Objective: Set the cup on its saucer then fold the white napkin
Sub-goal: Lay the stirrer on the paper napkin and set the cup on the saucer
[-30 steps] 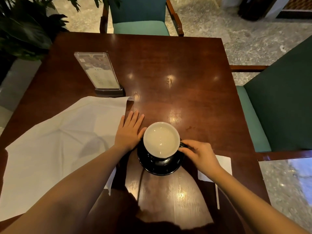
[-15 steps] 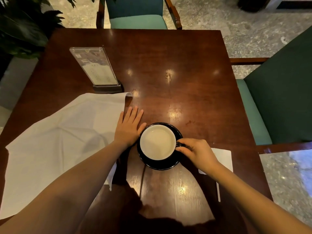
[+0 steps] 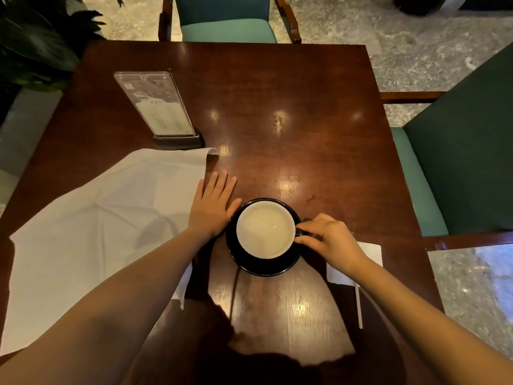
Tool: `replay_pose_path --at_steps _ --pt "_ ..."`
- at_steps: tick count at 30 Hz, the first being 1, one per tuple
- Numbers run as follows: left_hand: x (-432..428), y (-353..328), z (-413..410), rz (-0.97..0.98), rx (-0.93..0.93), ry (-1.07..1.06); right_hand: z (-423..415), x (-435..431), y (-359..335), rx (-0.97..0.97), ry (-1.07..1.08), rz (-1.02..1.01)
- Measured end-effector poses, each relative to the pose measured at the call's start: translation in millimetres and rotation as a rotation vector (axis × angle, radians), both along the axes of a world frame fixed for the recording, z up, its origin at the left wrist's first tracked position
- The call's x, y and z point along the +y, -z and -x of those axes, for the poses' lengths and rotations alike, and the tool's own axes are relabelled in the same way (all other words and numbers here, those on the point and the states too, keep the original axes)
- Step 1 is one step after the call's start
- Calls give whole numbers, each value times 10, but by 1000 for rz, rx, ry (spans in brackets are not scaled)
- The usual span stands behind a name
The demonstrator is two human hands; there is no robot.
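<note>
The cup (image 3: 266, 229) sits on its saucer (image 3: 263, 266) near the worktop's (image 3: 305, 107) near edge, so the first step looks done, bar the release. The right hand (image 3: 330, 240) has its fingers (image 3: 306, 225) pinched on the handle, which points toward the right edge. The left hand (image 3: 212, 207) lies flat, fingers together, just left of the saucer. The napkin (image 3: 97, 218) lies unfolded at the left side, long axis running diagonally from the near-left corner; folding remains.

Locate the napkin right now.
Head view: the white napkin lies spread on the table's left side, under the left hand, just before the menu stand.
</note>
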State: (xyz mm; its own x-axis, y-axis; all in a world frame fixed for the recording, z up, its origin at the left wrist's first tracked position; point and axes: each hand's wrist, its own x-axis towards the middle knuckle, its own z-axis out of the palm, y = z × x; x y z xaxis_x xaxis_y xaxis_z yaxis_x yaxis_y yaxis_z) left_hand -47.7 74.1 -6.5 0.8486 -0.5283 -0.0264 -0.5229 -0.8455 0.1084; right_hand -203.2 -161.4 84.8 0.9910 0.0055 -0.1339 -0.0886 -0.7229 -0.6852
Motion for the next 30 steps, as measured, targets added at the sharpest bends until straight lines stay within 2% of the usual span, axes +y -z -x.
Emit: replay_pose_path --at_steps 14,24,27,30 --pt "-8 -4 -13 -10 29 -8 62 12 48 13 35 -62" --pt "-34 -260 -110 -79 231 17 -172 -267 -181 228 -21 -241" --pt "-64 -504 -180 -146 341 48 -407 -377 -327 314 -48 -171" --pt "-55 -806 -228 -203 508 50 -748 -411 -442 474 -132 23"
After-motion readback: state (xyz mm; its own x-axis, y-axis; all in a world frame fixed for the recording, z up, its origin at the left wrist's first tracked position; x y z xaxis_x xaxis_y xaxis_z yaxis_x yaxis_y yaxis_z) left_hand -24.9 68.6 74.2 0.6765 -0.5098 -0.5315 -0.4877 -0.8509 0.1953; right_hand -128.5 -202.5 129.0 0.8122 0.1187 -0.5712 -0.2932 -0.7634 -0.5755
